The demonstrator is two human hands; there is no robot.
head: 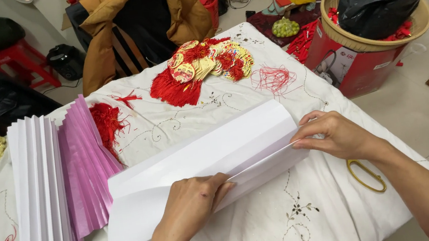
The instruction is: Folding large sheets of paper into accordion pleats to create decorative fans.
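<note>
Both hands are pressing a fold into a big white paper sheet point(203, 165) at the worktop's point(301, 218) centre — left hand point(191, 204) flat on the crease, right hand point(335, 136) pinching the edge at 3 o'clock. It looks light, crease-prone — best held by its edges. Pleated paper stacks point(60, 181) are lying at 9 o'clock.

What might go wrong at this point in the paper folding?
1. The left hand presses only the middle of the white sheet, so the fold could run crooked toward the right hand.
2. The sheet's left end lies against the pleated pink paper and might catch on it.
</note>
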